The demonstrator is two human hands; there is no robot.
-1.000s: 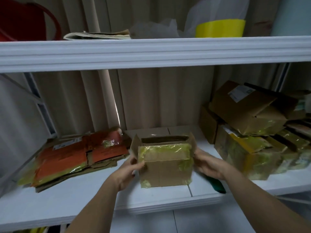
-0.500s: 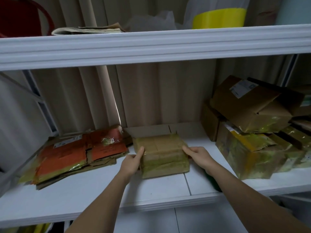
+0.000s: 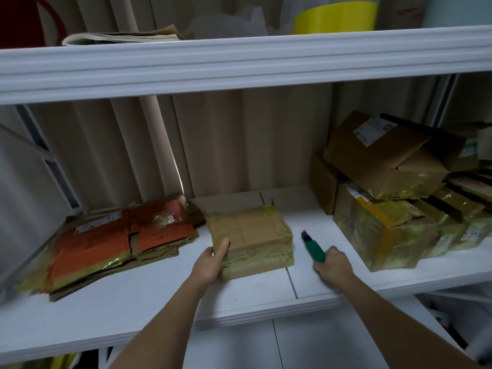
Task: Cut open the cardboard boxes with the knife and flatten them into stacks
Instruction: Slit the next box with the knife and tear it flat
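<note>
A small brown cardboard box wrapped in yellowish tape lies on the white shelf, its taped seam face up. My left hand holds the box at its near left corner, thumb on top. To the right of the box, my right hand grips the green-handled knife, which points up and away with its dark tip lifted off the shelf. The blade is not touching the box.
A stack of flattened orange and brown cardboard lies at the left. Several taped boxes are piled at the right. An upper shelf overhangs, with a yellow container and papers on it.
The box was tipped over so its open top now faces down. My right hand left the box and picked up the green knife from the shelf.
</note>
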